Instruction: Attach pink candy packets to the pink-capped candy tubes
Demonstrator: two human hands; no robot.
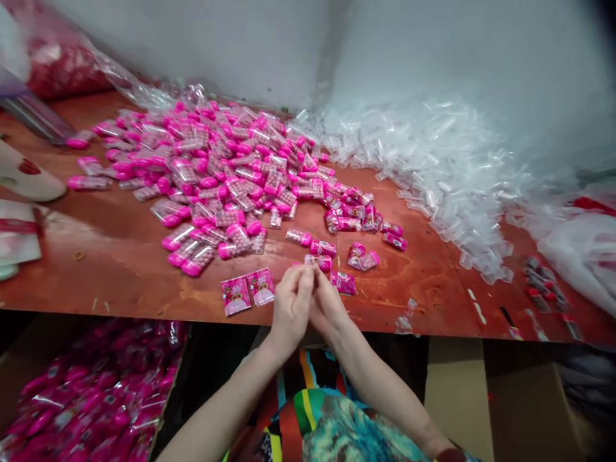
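Two hands meet at the near edge of the surface [120,256], fingertips pressed together over something small. The left hand [290,308] is curled narrow, its fingers pinched toward the thumb, and the right hand [327,303] is closed the same way against it; what they pinch between them is hidden by the fingers, so I cannot tell what it is. A pink-capped tube [318,261] lies just beyond the fingertips, touching or nearly touching them. Just left of the hands lie two flat pink packets [248,291] side by side, and just right of them one more small pink packet [343,282]. A few loose filled tubes [363,255] lie scattered near these, with a small cluster of wrapped ones [351,215] a little farther back. Behind them a broad heap of pink tubes [212,167] spreads across the reddish-brown board, clear bodies showing pale beads inside. On the right a large drift of empty clear sleeves [443,167] runs from the wall down toward the near edge, well apart from the hands. Some dark red-tipped bits [541,282] lie at the far right. Below the surface on the left, a cardboard box [91,398] holds many bagged pink tubes. At the far left corner sits a clear bag of red pieces [62,64].
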